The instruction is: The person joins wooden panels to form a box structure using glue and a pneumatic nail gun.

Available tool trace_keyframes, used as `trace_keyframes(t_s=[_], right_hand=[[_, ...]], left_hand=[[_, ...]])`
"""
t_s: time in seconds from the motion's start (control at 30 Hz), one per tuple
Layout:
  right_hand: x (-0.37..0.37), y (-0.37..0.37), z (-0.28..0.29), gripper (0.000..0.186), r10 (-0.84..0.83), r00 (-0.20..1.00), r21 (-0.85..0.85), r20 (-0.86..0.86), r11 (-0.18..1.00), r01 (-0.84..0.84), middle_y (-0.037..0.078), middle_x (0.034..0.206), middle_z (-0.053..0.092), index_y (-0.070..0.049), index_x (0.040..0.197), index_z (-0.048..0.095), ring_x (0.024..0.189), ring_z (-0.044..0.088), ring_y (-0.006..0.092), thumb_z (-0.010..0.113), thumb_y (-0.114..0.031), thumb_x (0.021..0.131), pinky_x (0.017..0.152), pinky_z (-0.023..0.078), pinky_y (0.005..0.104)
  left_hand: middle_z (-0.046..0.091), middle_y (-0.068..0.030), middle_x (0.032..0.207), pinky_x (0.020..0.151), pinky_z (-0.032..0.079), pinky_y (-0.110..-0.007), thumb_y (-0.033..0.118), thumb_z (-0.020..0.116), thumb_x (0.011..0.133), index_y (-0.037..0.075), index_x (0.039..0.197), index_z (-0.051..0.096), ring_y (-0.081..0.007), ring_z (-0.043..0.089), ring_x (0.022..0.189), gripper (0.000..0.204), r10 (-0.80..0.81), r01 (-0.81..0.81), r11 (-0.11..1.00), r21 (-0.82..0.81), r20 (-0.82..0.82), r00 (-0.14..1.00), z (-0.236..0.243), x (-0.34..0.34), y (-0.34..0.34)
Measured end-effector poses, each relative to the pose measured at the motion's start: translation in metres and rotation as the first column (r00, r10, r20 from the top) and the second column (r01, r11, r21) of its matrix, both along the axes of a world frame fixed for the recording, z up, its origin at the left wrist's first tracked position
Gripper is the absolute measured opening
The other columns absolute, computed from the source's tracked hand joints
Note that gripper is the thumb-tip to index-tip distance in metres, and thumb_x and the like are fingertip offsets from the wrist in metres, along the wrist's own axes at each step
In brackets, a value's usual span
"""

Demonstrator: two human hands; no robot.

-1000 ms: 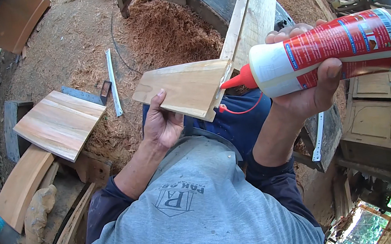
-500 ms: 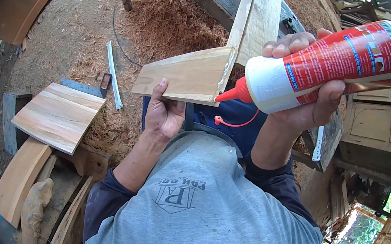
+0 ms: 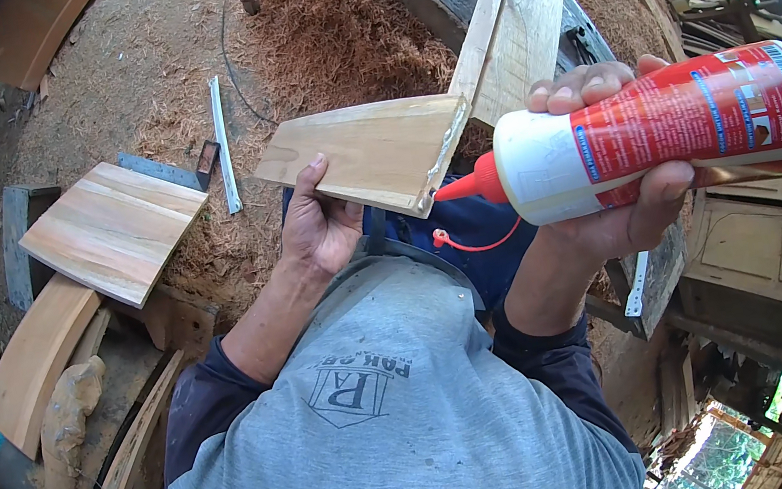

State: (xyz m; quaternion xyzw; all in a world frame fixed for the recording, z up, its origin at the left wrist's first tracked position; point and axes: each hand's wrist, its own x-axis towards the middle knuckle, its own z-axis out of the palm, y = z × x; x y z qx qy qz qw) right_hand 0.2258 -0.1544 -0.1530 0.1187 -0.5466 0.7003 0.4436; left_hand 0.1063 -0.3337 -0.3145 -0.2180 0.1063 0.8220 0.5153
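While the board is held in the left grip, thumb laid on its upper face and fingers tucked beneath, the glue bottle is clasped in the right grip, to the right of the board. The bottle is tipped nearly level, and its red nozzle is aimed at the near corner of the board's right end; whether contact is made there cannot be told. A white bead of glue is seen along that end. A red cap on its strap is noted just on the near side of the board. Beyond the board's right end, long pale timbers are seen. Wood shavings are heaped beyond the board. To the left of the board, a white strip is noted; farther left of it, a squarish wooden panel and a curved plank are found.
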Motion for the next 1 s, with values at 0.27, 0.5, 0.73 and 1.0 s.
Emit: trace_keyframes(t_s=[0.27, 0.5, 0.73, 1.0], right_hand=[[-0.004, 0.000, -0.005, 0.085, -0.118, 0.993, -0.028, -0.006, 0.993, 0.118, 0.024, 0.111, 0.067, 0.006, 0.144, 0.037, 0.092, 0.073, 0.0357, 0.078, -0.045, 0.088, 0.082, 0.062, 0.0490], [0.007, 0.013, 0.002, 0.079, -0.010, 1.000, -0.074, 0.002, 0.997, 0.010, 0.019, 0.117, 0.064, -0.001, 0.145, 0.044, 0.106, 0.065, 0.0316, 0.075, -0.048, 0.090, 0.097, 0.050, 0.0501], [0.009, 0.010, -0.003, 0.071, -0.091, 0.994, -0.043, 0.062, 0.995, 0.094, 0.014, 0.119, 0.065, -0.004, 0.139, 0.052, 0.109, 0.063, 0.0264, 0.079, -0.045, 0.087, 0.101, 0.047, 0.0478], [0.013, 0.019, -0.003, 0.064, -0.236, 0.965, -0.004, 0.114, 0.971, 0.238, 0.012, 0.115, 0.066, -0.007, 0.136, 0.055, 0.110, 0.064, 0.0220, 0.080, -0.039, 0.087, 0.100, 0.050, 0.0467]], left_hand=[[0.067, -0.0159, 0.125, 0.080, 0.069, -0.036, 0.015, 0.063, 0.100, -0.001, 0.134, 0.050, -0.0279, 0.071, 0.110, 0.040, -0.014, 0.014, 1.000, 0.000, -0.024, 1.000, -0.005, 0.003, -0.003], [0.064, -0.0160, 0.130, 0.087, 0.067, -0.035, 0.013, 0.063, 0.100, 0.001, 0.138, 0.047, -0.0285, 0.069, 0.115, 0.044, -0.036, 0.036, 0.999, 0.014, -0.006, 0.999, -0.002, 0.004, -0.005], [0.057, -0.0159, 0.141, 0.096, 0.064, -0.038, 0.011, 0.062, 0.099, 0.005, 0.147, 0.040, -0.0287, 0.063, 0.126, 0.053, -0.049, 0.050, 0.999, 0.010, -0.042, 0.998, -0.002, 0.005, -0.005], [0.057, -0.0159, 0.142, 0.100, 0.062, -0.039, 0.011, 0.062, 0.099, 0.006, 0.147, 0.040, -0.0285, 0.062, 0.127, 0.053, -0.051, 0.051, 0.999, -0.002, -0.069, 0.996, -0.003, 0.005, -0.008]])
